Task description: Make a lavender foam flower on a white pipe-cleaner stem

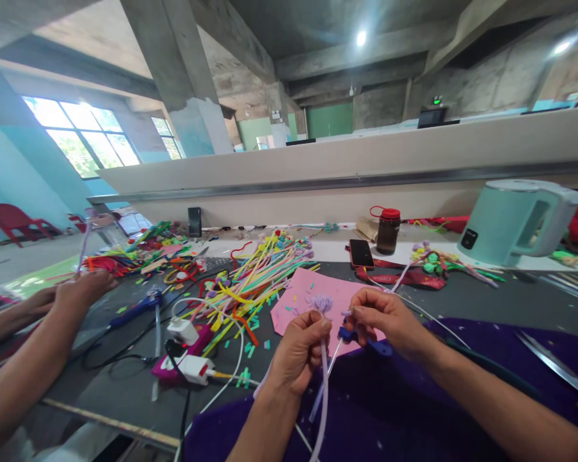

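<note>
Your left hand (298,350) pinches the lilac pipe cleaner (324,372); right hand (383,317) pinches its tuft (322,301). Shaping step; next needs steady twisting.

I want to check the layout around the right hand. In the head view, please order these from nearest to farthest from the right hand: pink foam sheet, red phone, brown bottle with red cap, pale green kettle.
From the right hand:
1. Pink foam sheet, directly under and left of it.
2. Red phone, just behind it.
3. Brown bottle, farther back.
4. Pale green kettle, far right at the back.
</note>
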The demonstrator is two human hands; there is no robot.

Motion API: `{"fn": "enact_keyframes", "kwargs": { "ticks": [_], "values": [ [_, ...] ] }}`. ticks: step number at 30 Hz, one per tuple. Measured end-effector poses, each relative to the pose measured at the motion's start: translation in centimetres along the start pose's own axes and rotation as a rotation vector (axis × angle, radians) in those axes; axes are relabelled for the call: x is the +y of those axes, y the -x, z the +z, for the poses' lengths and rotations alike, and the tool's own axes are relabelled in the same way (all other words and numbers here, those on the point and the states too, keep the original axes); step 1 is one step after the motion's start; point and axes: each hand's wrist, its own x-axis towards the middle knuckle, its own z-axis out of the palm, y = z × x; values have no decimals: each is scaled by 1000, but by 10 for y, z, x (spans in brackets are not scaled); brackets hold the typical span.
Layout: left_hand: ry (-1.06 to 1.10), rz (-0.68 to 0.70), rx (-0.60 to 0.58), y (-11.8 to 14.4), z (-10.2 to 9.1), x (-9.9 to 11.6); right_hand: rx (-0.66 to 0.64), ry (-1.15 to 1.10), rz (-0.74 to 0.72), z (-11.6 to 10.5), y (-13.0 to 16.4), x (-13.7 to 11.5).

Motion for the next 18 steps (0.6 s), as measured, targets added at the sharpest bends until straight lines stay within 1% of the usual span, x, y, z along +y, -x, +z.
{"fn": "enact_keyframes", "kwargs": {
  "ticks": [5,11,15,18],
  "values": [
    [-35,0,30,0,5,2,-20,18,-19,1,2,-2],
    [-127,57,87,0,15,3,-12,8,-38,-4,4,-7],
    [-195,125,80,-1,19,-1,-1,25,-63,-8,4,-11],
    [-236,147,75,-3,19,-5,17,33,-60,-10,3,-12]
  ]
}}
